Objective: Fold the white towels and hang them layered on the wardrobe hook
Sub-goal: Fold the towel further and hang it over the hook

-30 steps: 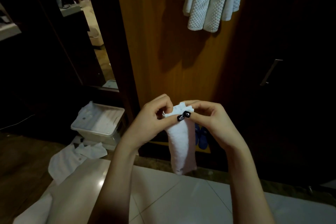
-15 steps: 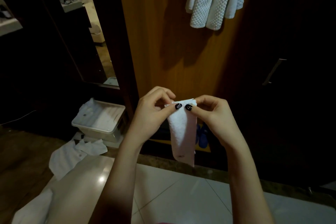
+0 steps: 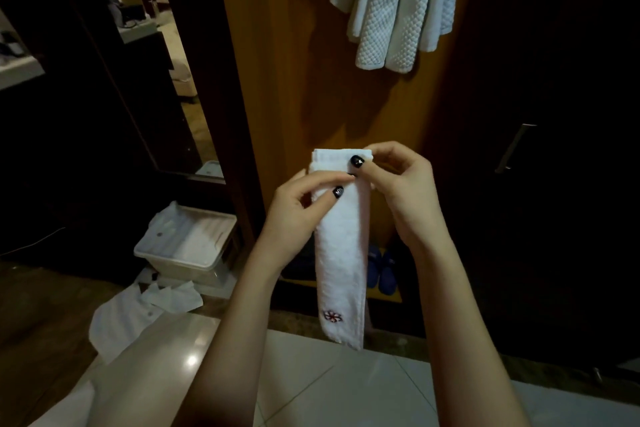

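Floor [image 3: 346, 388]: white bin [image 3: 183, 267], white cloth [image 3: 131, 319] crumpled beside it.

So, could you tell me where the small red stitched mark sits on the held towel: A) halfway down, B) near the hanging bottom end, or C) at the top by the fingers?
B: the red mark shows low on the towel, well below where the left hand and right hand pinch it near the top.
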A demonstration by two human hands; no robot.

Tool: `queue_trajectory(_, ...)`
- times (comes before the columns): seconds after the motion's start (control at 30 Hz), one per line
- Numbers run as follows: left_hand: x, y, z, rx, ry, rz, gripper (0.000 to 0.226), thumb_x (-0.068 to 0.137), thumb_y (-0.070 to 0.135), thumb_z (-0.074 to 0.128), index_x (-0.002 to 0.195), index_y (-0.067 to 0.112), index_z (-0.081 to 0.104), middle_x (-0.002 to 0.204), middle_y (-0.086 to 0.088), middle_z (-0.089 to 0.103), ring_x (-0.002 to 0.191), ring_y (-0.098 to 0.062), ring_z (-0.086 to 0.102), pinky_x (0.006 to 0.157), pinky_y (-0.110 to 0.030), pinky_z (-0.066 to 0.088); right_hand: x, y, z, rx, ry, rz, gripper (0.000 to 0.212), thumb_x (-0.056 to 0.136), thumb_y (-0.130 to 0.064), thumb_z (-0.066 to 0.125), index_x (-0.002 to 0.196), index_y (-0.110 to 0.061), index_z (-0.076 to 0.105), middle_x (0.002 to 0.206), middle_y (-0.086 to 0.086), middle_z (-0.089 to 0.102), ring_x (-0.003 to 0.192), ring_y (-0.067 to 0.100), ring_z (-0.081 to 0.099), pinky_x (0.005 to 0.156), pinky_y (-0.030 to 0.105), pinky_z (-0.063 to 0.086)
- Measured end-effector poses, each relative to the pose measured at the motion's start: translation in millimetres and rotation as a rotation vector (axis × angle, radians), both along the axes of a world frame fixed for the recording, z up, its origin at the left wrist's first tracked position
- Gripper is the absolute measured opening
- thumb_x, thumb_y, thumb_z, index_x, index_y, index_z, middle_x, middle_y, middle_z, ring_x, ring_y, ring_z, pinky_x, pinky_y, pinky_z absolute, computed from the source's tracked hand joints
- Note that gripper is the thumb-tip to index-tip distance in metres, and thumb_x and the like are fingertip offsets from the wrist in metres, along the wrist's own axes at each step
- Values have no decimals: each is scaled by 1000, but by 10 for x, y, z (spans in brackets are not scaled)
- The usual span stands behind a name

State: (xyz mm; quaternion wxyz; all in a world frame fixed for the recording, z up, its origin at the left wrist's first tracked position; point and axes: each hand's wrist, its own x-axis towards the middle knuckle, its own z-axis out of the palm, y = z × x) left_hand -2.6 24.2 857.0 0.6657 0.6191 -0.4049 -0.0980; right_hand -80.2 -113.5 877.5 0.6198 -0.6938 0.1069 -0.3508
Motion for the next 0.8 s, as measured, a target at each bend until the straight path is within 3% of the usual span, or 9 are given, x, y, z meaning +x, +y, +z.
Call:
queue_trajectory(0.17,6,-100,78,-44,22,47,37,92,-8,56,113,20,67,120,5,61,114,1,58,91,-15,47,-36,-6,-71,-171,169,-125,7,86,-28,73,80,-25,71,91,-5,64,76,-7,58,69,10,44)
queue_trajectory(0.23,-4,-130,72,-56,33,59,38,93,-6,56,112,25,68,122,5,60,116,-2,58,90,-18,50,-58,13,-119,-184,218,-85,8,89,-28,70,83,-23,73,89,-1,67,81,0,61,71,19,48)
queue_trajectory(0.3,-3,-150,50,-56,16,76,41,94,-4,56,110,32,67,123,9,59,118,-3,57,91,-19,50,-69,48,-127,-134,178,-18,13,93,-23,65,86,-15,71,85,0,70,84,13,66,76,32,52)
queue_trajectory(0.4,33,-157,34,-69,-29,77,46,94,1,57,116,40,62,124,17,60,121,2,54,91,-14,46,-60,57,-109,-85,68,45,14,97,-16,60,88,-6,64,80,-1,65,78,10,60,71,26,48)
queue_trajectory(0.5,66,-180,5,-106,-19,15,52,95,8,56,130,46,50,135,29,51,131,1,45,101,-20,44,-28,59,-108,64,35,161,16,96,-22,59,94,-6,61,90,7,65,85,19,61,75,32,49)
queue_trajectory(0.6,44,-210,-32,-100,27,-2,62,96,14,56,136,56,34,152,11,39,139,-10,39,109,-36,42,5,79,-116,251,2,277,11,98,-20,57,99,-9,60,99,11,71,88,27,67,76,38,55)
queue_trajectory(0.7,57,-198,-77,-93,82,27,69,98,18,54,139,60,18,159,1,27,143,-13,34,110,-33,41,29,83,-134,286,-36,291,6,99,-20,54,96,-15,58,95,4,72,83,21,70,69,32,57)
queue_trajectory(0.8,44,-195,-123,16,57,62,71,101,25,51,140,60,3,159,21,16,143,4,24,114,-25,32,55,86,-176,222,-42,209,10,97,-25,53,98,-15,54,90,0,71,78,16,69,63,29,56)
